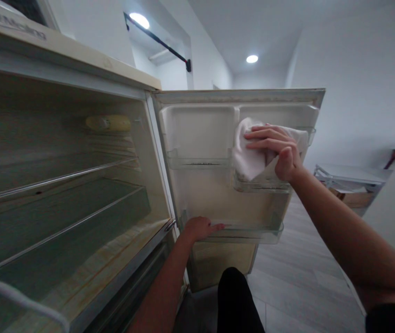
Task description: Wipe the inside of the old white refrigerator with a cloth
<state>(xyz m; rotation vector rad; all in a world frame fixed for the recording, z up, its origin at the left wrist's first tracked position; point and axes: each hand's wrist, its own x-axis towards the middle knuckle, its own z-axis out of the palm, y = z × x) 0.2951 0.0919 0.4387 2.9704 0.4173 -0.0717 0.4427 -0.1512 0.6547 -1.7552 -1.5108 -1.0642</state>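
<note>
An open fridge door (200, 194) faces me, its inner side fitted with clear shelf bins. My right hand (280, 150) presses a white cloth (249, 157) against the upper right door bin (262, 186). My left hand (200, 228) rests on the rim of the lower door bin (253, 235), fingers laid flat along it. Both arms reach forward from the bottom of the view.
The fridge interior (62, 185) on the left has glass shelves and a yellowish lamp cover (109, 123) at the back. A low white table (350, 175) stands at the far right on the grey floor (294, 286). My dark-clad knee (235, 300) is at bottom centre.
</note>
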